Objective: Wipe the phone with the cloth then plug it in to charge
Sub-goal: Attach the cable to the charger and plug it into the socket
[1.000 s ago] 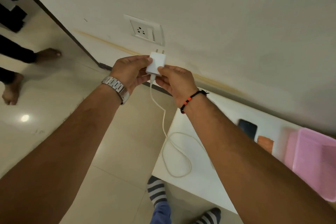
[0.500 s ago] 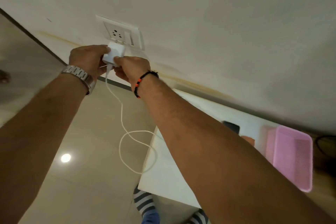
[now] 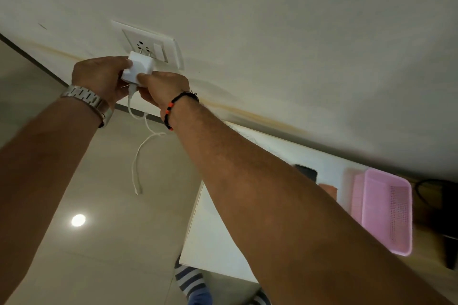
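Observation:
A white charger adapter [image 3: 138, 68] is pinched between my left hand [image 3: 101, 78] and my right hand [image 3: 162, 88], its two pins touching the holes of the white wall socket [image 3: 146, 43]. Its white cable [image 3: 138, 156] hangs down from the adapter, the free end dangling over the floor. The dark phone [image 3: 307, 172] lies flat on the white table [image 3: 213, 235] near the wall, partly hidden by my right forearm. An orange cloth [image 3: 329, 189] lies beside it on the table.
A pink plastic basket [image 3: 386, 208] sits on the table to the right of the cloth. Dark cables and a dark object are at the far right edge. Below lie the tiled floor and my striped socks [image 3: 189, 280].
Both hands have carried the adapter up to the socket, and its pins now meet the holes. The cable has lifted off the table and hangs free.

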The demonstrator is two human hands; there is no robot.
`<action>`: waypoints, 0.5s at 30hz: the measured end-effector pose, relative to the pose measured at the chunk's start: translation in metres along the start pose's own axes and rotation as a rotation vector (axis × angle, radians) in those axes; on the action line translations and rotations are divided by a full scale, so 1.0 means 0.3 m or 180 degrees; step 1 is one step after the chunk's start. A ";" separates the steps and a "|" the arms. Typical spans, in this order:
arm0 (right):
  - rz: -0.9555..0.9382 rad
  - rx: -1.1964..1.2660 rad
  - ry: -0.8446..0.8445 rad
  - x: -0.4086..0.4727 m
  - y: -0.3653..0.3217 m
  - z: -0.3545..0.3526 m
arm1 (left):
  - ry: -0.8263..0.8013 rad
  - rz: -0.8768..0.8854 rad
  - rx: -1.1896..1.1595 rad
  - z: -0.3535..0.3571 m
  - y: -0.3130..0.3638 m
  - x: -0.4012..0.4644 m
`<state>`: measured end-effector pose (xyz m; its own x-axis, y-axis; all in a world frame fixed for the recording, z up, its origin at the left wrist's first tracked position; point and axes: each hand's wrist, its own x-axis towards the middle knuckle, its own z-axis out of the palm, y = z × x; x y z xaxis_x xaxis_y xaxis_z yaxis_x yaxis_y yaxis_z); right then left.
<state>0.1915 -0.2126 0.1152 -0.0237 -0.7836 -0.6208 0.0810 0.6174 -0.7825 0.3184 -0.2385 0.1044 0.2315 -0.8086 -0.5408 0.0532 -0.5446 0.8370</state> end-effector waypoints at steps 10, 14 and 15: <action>-0.0053 -0.0043 0.0140 0.028 0.013 0.030 | 0.0137 0.0230 0.0055 -0.019 0.001 0.028; -0.0106 0.0039 0.0145 0.040 0.023 0.031 | 0.0074 0.0321 -0.0026 -0.022 -0.010 0.037; -0.0089 0.0044 0.0114 0.040 0.025 0.029 | 0.0000 0.0308 -0.0083 -0.021 -0.014 0.039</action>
<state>0.2005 -0.2180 0.1025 -0.0618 -0.7975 -0.6001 0.0936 0.5940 -0.7990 0.3272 -0.2444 0.0950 0.2368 -0.8572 -0.4573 0.0560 -0.4579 0.8872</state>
